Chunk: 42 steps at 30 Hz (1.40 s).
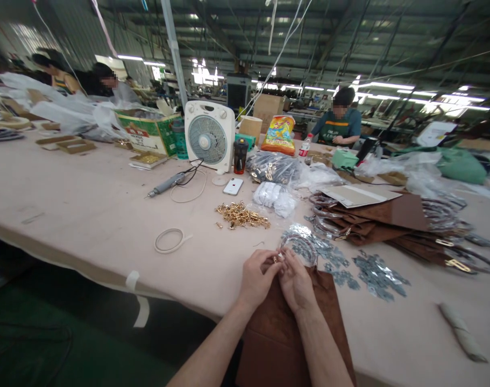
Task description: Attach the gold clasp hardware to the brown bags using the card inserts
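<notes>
My left hand and my right hand meet at the top edge of a brown bag piece in front of me. The left fingers pinch a small shiny metal fitting. My right hand is closed at the edge of the brown piece, its fingertips beside the fitting; the fingers partly hide what they grip. Just beyond the hands lies a plastic-wrapped handle loop. Flat grey metal plates are scattered to the right. A heap of small gold-coloured fittings lies further forward.
A corded electric screwdriver, a white phone and a coiled pale strip lie on the table. Behind them stands a box fan. Stacked brown bag pieces occupy the right, with a rolled cloth nearer. Another person sits opposite.
</notes>
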### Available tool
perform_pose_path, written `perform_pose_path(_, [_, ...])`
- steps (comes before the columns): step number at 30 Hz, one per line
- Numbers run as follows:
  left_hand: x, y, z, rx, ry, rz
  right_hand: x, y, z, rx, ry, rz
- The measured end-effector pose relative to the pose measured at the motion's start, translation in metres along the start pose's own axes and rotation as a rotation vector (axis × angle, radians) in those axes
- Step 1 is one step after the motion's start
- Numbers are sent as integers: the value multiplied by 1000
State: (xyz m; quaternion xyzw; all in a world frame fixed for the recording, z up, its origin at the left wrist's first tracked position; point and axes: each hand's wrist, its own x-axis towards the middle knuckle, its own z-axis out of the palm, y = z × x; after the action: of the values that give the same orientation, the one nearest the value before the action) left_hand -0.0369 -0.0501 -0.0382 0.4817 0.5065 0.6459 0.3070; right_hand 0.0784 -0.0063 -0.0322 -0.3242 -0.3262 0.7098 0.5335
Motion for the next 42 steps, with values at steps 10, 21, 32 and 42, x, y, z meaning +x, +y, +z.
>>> perform_pose_path(10, [0, -2, -2, -191, -46, -122, 1, -25, -20, -838, -262, -432])
perform_pose_path(21, [0, -6, 1, -168, 27, -178, 2, -17, -28, -776, -138, -382])
perform_pose_path(32, [-8, -2, 4, 96, 21, -24, -2, -12, -19, -893, -44, -379])
perform_pose_path(42, [-2, 3, 0, -42, -34, -124, -1, -20, -30, -757, -162, -354])
